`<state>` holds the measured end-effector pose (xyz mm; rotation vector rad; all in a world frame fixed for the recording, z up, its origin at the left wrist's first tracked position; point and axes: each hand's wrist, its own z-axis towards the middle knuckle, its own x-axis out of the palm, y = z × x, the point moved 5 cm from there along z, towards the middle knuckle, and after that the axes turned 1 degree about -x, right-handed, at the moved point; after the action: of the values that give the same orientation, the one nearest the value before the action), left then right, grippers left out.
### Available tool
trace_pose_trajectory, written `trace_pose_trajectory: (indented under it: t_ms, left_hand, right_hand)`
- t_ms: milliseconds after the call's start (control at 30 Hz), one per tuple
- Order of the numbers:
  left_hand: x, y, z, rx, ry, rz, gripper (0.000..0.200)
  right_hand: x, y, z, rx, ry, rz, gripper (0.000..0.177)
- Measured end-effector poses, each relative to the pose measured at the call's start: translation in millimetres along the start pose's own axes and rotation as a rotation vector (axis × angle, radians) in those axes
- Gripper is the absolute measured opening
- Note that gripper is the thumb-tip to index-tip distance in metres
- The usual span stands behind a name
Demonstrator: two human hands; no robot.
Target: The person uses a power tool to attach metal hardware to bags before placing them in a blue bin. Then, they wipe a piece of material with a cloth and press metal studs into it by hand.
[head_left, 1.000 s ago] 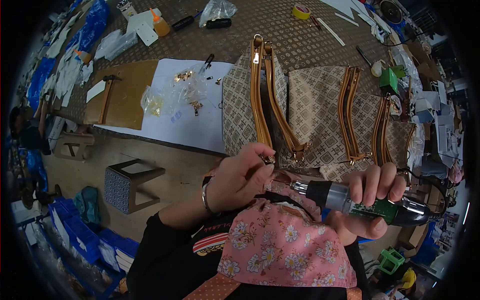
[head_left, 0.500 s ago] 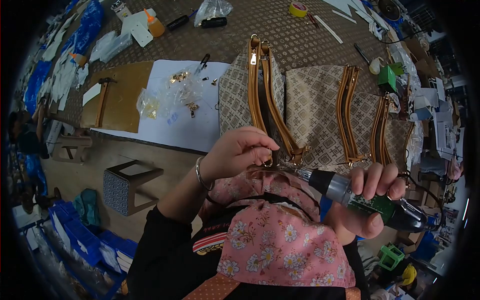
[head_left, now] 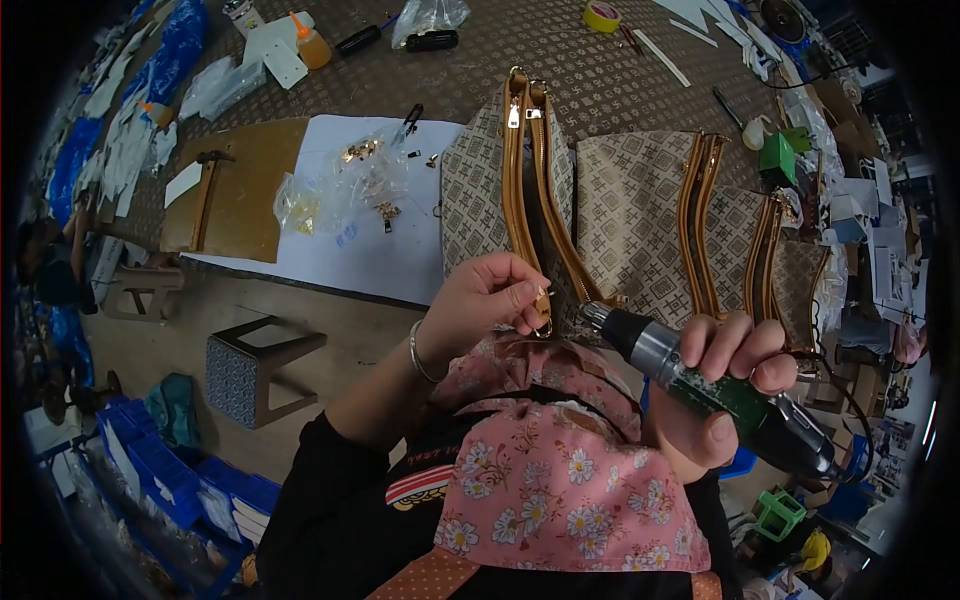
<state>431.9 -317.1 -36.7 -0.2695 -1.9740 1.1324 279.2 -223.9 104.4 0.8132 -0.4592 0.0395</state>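
My left hand point(head_left: 492, 297) pinches a small gold-coloured metal fitting point(head_left: 543, 308) at the near end of a patterned handbag point(head_left: 475, 180) with brown trim. The fitting's attachment is partly hidden by my fingers. My right hand point(head_left: 735, 370) wraps round a dark green and black power screwdriver point(head_left: 715, 392). Its metal tip point(head_left: 592, 314) points up and left, a short way right of the fitting and apart from it. The bag's open zipper point(head_left: 560, 240) lies just beyond both hands.
More patterned bags point(head_left: 640, 200) lie to the right. White paper point(head_left: 380, 240) at left bears plastic bags of gold hardware point(head_left: 362, 150). A hammer point(head_left: 203, 205) rests on a brown board point(head_left: 255, 200). A stool point(head_left: 235, 380) stands below left. A cord point(head_left: 860, 410) trails from the screwdriver.
The screwdriver has tilted, its tip rising and its rear end dropping, and its tip stands clear of my left fingers. My left hand has shifted slightly right, showing more of the gold fitting.
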Motion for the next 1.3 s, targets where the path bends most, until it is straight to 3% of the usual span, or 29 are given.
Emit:
trace_pose_trajectory:
  t_ms: [267,800,1300]
  left_hand:
    - [1.8,3.2,1.4,0.008,-0.019,-0.024,0.012]
    - [1.5,7.1,3.3,-0.01,-0.06,-0.01,0.012]
    - [4.1,6.1,4.7,0.044,-0.017,0.052,0.011]
  right_hand:
    - [2.7,-4.0,-1.5,-0.105,0.035,0.006,0.038]
    - [1.2,-5.7,-4.1,-0.107,0.073,0.001,0.039]
    - [1.4,-7.0,4.0,0.047,0.048,-0.06,0.038]
